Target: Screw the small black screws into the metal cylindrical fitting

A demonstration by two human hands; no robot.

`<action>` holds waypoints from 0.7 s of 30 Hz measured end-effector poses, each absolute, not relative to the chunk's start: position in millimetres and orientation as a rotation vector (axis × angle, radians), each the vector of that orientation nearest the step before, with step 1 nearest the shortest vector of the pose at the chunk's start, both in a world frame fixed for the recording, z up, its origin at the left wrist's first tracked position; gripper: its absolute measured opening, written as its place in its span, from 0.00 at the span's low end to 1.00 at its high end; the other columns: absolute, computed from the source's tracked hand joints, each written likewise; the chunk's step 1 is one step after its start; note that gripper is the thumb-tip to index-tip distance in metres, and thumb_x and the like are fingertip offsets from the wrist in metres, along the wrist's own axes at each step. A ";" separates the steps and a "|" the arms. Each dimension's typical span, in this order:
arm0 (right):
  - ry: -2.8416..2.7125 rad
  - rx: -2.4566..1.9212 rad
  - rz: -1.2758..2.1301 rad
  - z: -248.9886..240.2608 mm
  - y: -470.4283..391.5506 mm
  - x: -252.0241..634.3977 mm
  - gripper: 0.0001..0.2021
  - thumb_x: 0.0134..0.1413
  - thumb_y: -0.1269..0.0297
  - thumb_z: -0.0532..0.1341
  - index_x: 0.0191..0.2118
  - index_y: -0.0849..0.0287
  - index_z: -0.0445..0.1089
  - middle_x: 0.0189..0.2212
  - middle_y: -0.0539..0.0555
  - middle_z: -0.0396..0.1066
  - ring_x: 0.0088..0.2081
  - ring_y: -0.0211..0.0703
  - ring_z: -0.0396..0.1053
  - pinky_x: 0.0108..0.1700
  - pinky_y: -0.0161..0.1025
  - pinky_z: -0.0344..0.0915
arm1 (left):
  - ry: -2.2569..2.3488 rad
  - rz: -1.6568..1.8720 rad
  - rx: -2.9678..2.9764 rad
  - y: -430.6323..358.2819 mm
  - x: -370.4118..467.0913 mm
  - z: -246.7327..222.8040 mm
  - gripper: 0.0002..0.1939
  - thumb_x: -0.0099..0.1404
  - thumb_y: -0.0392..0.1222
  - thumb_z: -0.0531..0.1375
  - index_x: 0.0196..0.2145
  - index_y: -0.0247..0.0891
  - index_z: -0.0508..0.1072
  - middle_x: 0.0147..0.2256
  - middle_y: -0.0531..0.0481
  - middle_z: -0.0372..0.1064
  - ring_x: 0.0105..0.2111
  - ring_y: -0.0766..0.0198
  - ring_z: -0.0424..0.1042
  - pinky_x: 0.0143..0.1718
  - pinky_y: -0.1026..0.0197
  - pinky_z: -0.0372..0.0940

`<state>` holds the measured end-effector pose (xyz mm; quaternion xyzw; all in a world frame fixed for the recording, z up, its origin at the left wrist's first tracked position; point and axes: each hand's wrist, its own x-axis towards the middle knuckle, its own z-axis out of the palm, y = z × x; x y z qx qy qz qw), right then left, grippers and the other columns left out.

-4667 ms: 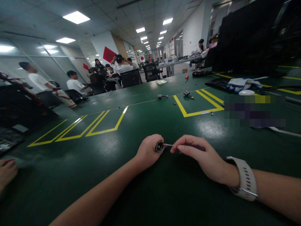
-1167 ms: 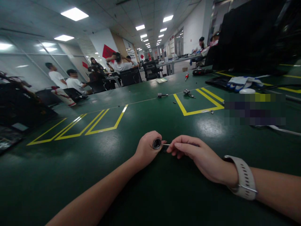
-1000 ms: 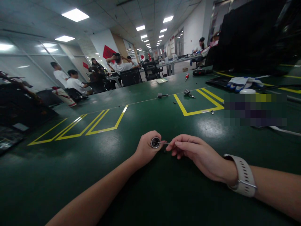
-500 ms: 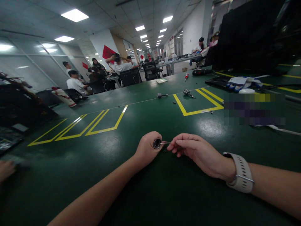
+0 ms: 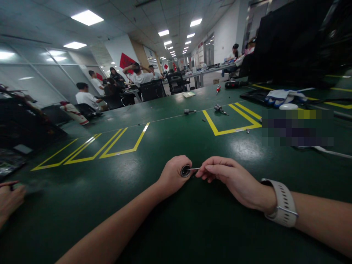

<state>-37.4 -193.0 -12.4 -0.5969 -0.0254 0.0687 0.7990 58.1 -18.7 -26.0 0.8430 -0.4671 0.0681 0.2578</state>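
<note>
My left hand [image 5: 174, 174] is wrapped round a small hollow metal cylinder [image 5: 185, 171], whose round open end faces me. My right hand [image 5: 224, 172], with a pale watch strap at its wrist, pinches a thin metal rod [image 5: 194, 168]. The rod's tip reaches to the mouth of the cylinder; how deep it sits I cannot tell. Both hands are low over the green table [image 5: 165, 143]. A tiny dark ring-like part [image 5: 193, 177] lies just below the rod, between my hands.
Further back lie two metal parts with shafts, one left [image 5: 189, 111] and one right [image 5: 220, 109], plus a red screwdriver [image 5: 218, 89]. White-and-blue gloves [image 5: 284, 97] rest at the right. Yellow tape [image 5: 217, 130] marks the tabletop. Another person's hand [image 5: 12, 200] is at the left edge.
My left hand and the cylinder have shifted slightly right and down, the open end turning a little. My right hand barely moves. The other person's hand has come further into view at left.
</note>
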 end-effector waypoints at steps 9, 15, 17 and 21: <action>-0.022 -1.306 0.119 -15.8 -194.3 -35.5 0.08 0.51 0.68 0.56 0.28 0.61 0.72 0.30 0.54 0.73 0.35 0.43 0.67 0.40 0.42 0.59 | -1.175 0.193 2.360 -20.5 58.0 -26.5 0.07 0.58 0.36 0.58 0.23 0.37 0.64 0.23 0.55 0.62 0.24 0.67 0.61 0.25 0.64 0.55; -0.025 -1.300 0.066 -16.0 -196.0 -35.6 0.08 0.50 0.68 0.56 0.27 0.61 0.71 0.28 0.54 0.73 0.33 0.42 0.67 0.39 0.42 0.59 | -1.085 0.209 2.416 -21.2 58.3 -25.9 0.08 0.57 0.37 0.59 0.23 0.37 0.64 0.23 0.55 0.62 0.23 0.68 0.61 0.24 0.65 0.55; 0.001 -1.312 0.041 -15.3 -196.2 -36.1 0.08 0.49 0.68 0.56 0.25 0.61 0.71 0.26 0.53 0.72 0.32 0.42 0.66 0.38 0.42 0.59 | -1.046 0.217 2.404 -20.7 58.9 -26.5 0.08 0.57 0.37 0.60 0.23 0.37 0.64 0.23 0.56 0.62 0.23 0.68 0.61 0.24 0.65 0.55; 0.022 -1.319 0.012 -15.5 -195.8 -36.3 0.08 0.49 0.68 0.55 0.24 0.60 0.70 0.25 0.53 0.71 0.31 0.41 0.66 0.37 0.42 0.58 | -0.998 0.224 2.379 -19.9 59.8 -28.0 0.08 0.56 0.38 0.60 0.23 0.37 0.63 0.23 0.55 0.62 0.23 0.67 0.62 0.24 0.65 0.56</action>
